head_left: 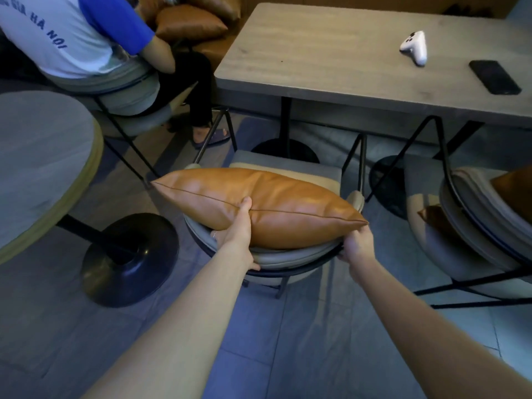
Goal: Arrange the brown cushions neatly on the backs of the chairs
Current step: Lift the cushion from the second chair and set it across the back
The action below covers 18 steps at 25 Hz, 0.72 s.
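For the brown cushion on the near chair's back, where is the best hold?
Grip the brown cushion along its long seam and at an end corner, from the near side behind the chair. It lies lengthwise on the backrest, as the left hand and right hand hold it.

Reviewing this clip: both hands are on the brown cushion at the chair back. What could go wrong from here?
1. The brown cushion looks smooth and leathery and sits atop the curved chair back; it may slide off once released.
2. The right hand pinches only a corner, a weak grip, so the cushion could end up crooked.
3. The left hand holds near the middle seam; letting go unevenly might tip it onto the seat.
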{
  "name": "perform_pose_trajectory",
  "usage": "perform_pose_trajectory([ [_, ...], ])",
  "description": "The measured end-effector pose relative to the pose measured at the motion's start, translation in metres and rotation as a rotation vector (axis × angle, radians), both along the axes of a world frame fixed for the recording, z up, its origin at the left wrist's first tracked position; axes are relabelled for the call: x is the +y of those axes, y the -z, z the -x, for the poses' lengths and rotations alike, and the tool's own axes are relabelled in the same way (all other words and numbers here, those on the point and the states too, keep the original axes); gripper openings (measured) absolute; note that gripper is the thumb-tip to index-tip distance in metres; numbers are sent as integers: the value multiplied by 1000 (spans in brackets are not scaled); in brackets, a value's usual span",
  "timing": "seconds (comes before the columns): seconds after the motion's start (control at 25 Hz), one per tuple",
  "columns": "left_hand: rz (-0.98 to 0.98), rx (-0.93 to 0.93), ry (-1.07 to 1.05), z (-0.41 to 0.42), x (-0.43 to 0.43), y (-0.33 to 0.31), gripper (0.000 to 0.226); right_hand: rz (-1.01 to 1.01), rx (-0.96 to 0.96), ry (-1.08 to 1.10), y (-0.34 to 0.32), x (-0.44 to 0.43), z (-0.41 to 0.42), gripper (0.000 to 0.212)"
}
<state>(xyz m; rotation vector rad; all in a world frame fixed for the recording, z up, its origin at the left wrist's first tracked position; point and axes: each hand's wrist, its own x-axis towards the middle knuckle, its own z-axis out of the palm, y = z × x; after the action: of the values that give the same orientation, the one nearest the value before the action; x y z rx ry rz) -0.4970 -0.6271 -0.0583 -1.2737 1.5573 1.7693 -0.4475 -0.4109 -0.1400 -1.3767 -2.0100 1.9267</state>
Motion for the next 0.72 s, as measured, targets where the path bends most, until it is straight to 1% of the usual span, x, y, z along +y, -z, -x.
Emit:
perform_pose_trajectory([
  [0.08, 24, -3, 7, 13, 10, -1, 130, 15, 21, -33, 11, 1, 4, 48],
  [0.12, 39, -8, 4, 19, 12, 0, 127, 13, 21, -36, 9, 1, 10, 36],
  [0.16, 49, -10, 3, 26, 13, 1, 123, 21, 20, -36, 4, 2, 18, 27],
  [0.24, 59, -5, 18, 40, 15, 3, 120, 55, 8, -74, -8, 6, 32, 20],
  [0.28, 61, 3, 29, 47, 15, 3, 119, 76, -2, -85, -12, 7, 40, 22],
  [0.44, 17, -12, 101, 71, 16, -1, 123, 119, -98, -62, -22, -3, 56, 57],
  [0.56, -55, -44, 175, 74, 5, -7, 129, 223, -154, -6, -34, -40, 43, 67],
  [0.64, -114, -24, 234, 73, -6, -7, 136, 249, -171, 13, -46, -71, 29, 74],
  [0.72, -119, 13, 276, 68, -17, -8, 138, 288, -179, -7, -53, -105, 23, 92],
])
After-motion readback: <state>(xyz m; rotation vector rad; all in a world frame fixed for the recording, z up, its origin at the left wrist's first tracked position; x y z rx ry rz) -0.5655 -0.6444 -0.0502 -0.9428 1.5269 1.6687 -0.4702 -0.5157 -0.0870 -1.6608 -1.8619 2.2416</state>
